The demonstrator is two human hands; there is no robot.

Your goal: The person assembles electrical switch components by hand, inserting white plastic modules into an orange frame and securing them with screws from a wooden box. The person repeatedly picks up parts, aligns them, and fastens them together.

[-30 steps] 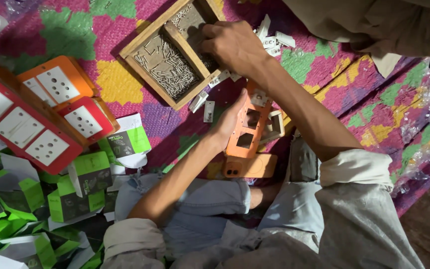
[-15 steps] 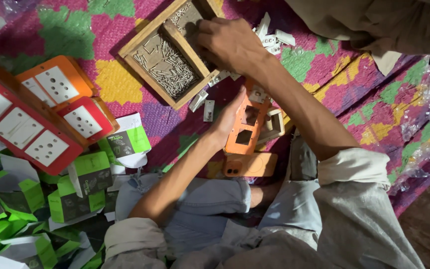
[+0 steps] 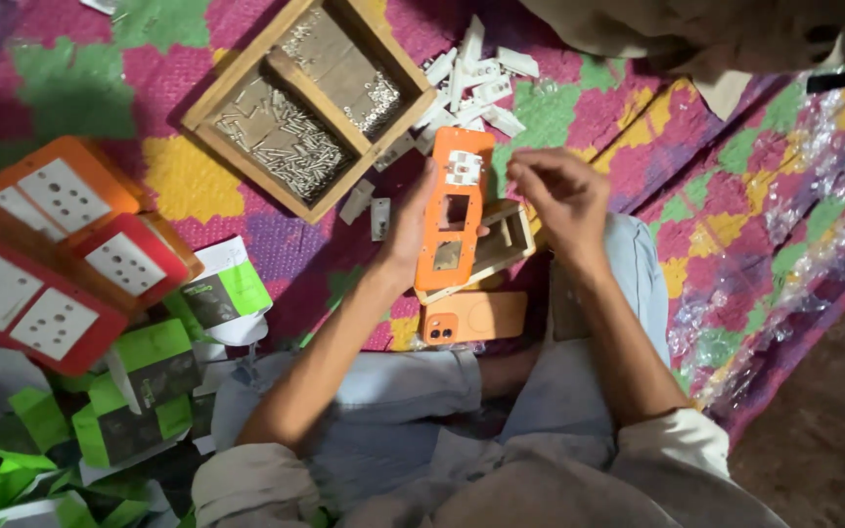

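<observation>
Plate in left hand (right hand beside)

I see bare forearms, beige sleeves rolled up to the elbows, light blue jeans on the legs. Left hand and right hand ungloved.
</observation>
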